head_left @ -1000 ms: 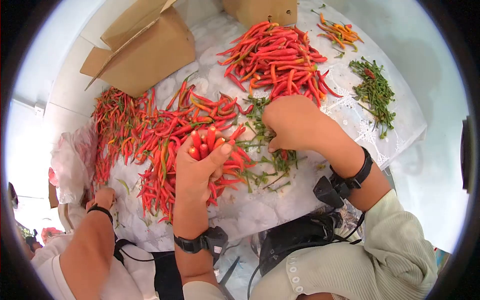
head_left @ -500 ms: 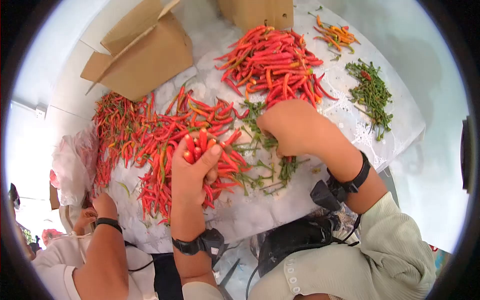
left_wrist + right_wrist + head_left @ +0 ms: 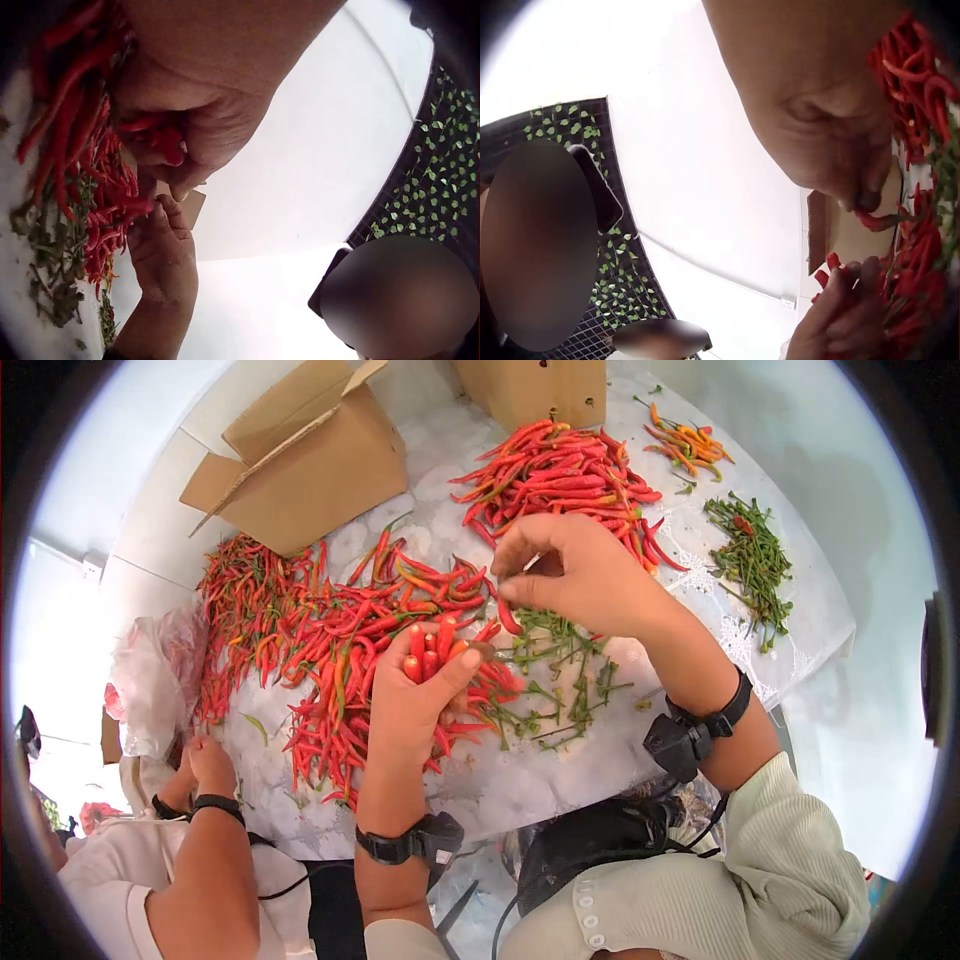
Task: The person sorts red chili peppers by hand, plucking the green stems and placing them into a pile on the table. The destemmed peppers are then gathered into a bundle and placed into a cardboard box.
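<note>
In the head view my left hand (image 3: 402, 710) grips a bunch of red chilies (image 3: 446, 635), their stemless ends up beside the thumb. My right hand (image 3: 595, 575) is up and to the right of it, pinching a single red chili (image 3: 508, 618) that hangs below the fingertips. Seen from the right wrist, the pinched chili (image 3: 871, 221) has a green stem pointing away from the fingers of my right hand (image 3: 832, 127). Loose green stems (image 3: 575, 660) lie on the table below that hand. The left wrist view shows chili ends (image 3: 171, 144) inside the curled left hand (image 3: 202, 97).
Mixed chilies (image 3: 345, 620) spread over the table's left; a red pile (image 3: 560, 475) lies at the back. Green stems (image 3: 752, 560) and orange chilies (image 3: 690, 445) sit at right. Cardboard boxes (image 3: 315, 470) stand behind. Another person's hands (image 3: 208, 765) are at lower left, near a plastic bag (image 3: 155, 670).
My right hand has risen from the loose stems and moved up and left, now with a chili between its fingertips. My left hand keeps its bunch. The neighbour's hands have shifted.
</note>
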### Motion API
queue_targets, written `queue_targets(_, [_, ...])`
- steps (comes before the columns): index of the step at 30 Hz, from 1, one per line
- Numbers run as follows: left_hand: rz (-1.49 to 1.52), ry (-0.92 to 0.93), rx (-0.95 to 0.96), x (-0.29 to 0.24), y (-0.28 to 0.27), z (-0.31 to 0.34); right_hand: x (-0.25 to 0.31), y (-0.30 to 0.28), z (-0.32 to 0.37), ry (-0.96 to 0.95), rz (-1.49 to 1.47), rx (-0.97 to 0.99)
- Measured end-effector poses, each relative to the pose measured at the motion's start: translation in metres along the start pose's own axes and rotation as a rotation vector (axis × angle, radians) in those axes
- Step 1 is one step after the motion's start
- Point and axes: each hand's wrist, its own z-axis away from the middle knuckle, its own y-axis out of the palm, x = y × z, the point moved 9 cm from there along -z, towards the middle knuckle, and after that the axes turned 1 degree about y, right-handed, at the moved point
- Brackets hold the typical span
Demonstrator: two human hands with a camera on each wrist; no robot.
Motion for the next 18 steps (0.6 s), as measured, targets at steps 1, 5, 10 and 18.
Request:
queue_targets(1, [-0.004, -0.001, 0.007, -0.003, 0.001, 0.001, -0.012, 0.003, 0.0, 0.154, -0.133, 0.067])
queue_targets(5, [0.056, 0.059, -0.072, -0.011, -0.009, 0.001, -0.025, 0.021, 0.002, 0.249, -0.558, 0.107])
queue_targets(10, [0.191, 0.154, -0.206, -0.021, -0.025, 0.003, -0.021, 0.03, 0.005, 0.224, -0.794, 0.011])
queue_targets(18, [0.235, 0.119, -0.221, -0.011, -0.028, -0.001, 0.018, 0.043, 0.021, -0.184, -0.213, -0.084])
